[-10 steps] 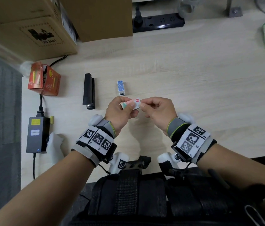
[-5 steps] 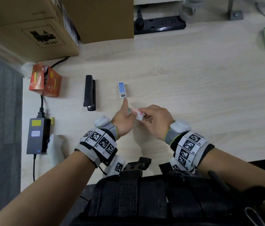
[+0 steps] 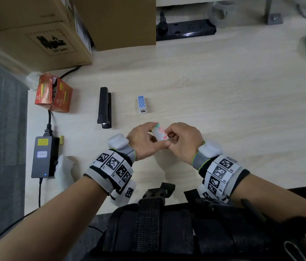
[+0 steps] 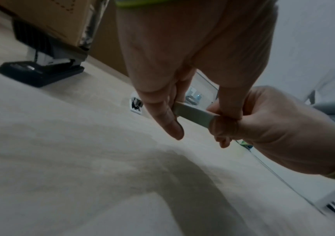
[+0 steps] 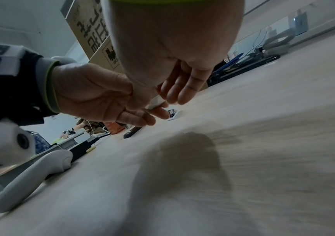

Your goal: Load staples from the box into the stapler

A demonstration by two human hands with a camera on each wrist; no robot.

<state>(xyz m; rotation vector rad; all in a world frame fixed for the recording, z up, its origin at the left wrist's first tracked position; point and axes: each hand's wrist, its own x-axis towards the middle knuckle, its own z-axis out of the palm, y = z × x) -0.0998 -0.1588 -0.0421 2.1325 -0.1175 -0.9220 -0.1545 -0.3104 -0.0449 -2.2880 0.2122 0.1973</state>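
- Near the desk's front edge, the left hand (image 3: 143, 140) and right hand (image 3: 183, 141) pinch the staple box (image 3: 159, 134) at opposite ends, held above the desk (image 3: 223, 102).
- Judged step: opening the box; next, draw out 1 staple strip.
- Farther back, toward the left edge, the stapler (image 3: 104, 107) lies closed and untouched.

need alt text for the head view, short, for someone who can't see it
Both hands, left hand and right hand, pinch a small white staple box above a pale wooden desk. Beyond them lie a closed black stapler and a small blue dotted box.
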